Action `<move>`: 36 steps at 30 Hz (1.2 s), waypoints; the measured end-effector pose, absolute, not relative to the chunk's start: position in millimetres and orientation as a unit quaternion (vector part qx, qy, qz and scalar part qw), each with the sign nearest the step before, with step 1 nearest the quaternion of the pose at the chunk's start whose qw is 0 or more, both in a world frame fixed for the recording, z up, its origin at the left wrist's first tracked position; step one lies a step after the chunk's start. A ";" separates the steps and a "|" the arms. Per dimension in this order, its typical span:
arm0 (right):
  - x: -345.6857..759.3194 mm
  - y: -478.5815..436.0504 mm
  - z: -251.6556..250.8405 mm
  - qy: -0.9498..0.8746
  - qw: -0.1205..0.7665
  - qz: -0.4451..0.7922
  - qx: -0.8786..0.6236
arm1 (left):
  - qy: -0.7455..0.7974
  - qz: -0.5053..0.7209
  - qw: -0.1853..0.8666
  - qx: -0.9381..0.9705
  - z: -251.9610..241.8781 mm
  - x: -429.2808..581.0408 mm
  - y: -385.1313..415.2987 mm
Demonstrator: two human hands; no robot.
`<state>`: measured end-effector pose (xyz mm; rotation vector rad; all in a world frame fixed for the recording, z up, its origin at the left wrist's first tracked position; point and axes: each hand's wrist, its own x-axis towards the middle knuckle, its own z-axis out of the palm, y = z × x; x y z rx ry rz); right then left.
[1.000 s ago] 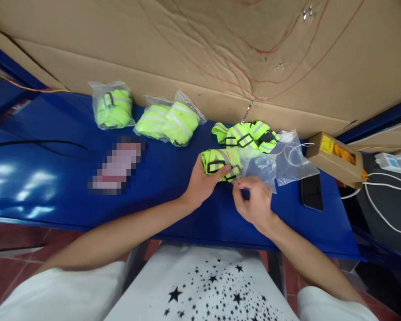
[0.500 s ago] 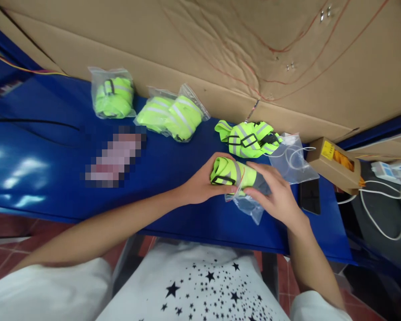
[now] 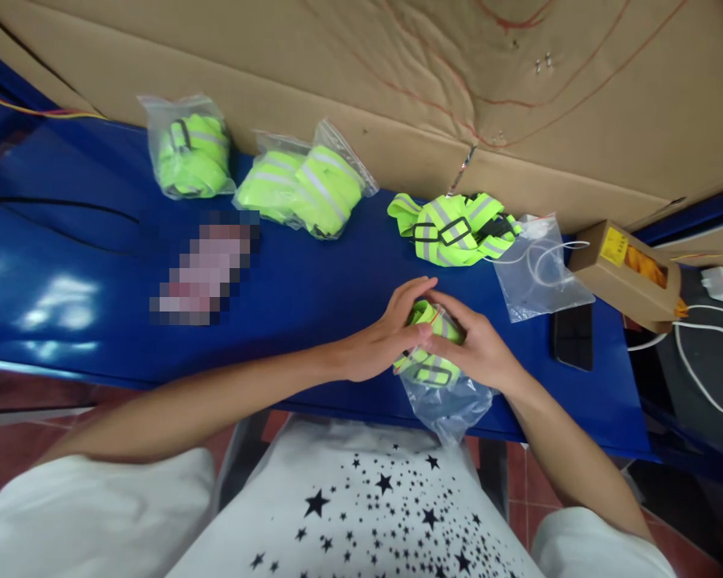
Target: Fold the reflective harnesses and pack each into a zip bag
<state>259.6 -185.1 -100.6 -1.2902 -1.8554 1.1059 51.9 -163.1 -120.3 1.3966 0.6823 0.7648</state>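
Note:
A rolled neon-yellow reflective strap [image 3: 439, 371] with grey stripes and a black buckle sits between my hands near the table's front edge. Around its lower part lies a clear plastic bag [image 3: 451, 409], which hangs down toward my shirt. My left hand [image 3: 391, 333] grips the roll from the left, its thumb over the bag's mouth. From the right, my right hand [image 3: 475, 345] closes on the same roll, thumb beside the left thumb. Fingertips of both hands meet behind the roll. How far the strap sits inside the bag is partly hidden by the fingers.
Behind stand bagged yellow straps [image 3: 196, 156] and two more strap bundles in clear bags [image 3: 325, 193]. A loose strap bundle [image 3: 458, 229] lies ahead, near an empty clear bag [image 3: 536, 273]. At right are a phone [image 3: 572, 337], a cardboard box [image 3: 627, 277] and white cables [image 3: 699, 369].
The strap roll has turned and come lower, toward my body. More of the bag now hangs below it, and both hands have drawn together around the roll.

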 end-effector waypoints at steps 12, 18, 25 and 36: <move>255.0 -187.5 -95.2 -0.611 0.402 0.440 -0.520 | 0.293 0.427 0.463 0.720 -99.9 43.9 -163.1; 257.4 -183.4 -97.6 -0.504 0.441 0.526 -0.525 | 0.289 0.358 0.437 0.773 -92.9 39.2 -152.5; 252.3 -187.6 -96.2 -0.533 0.422 0.509 -0.529 | 0.242 0.338 0.491 0.765 -98.1 45.2 -158.2; 262.8 -187.3 -86.9 -0.565 0.470 0.440 -0.515 | 0.246 0.323 0.538 0.739 -86.6 26.3 -132.8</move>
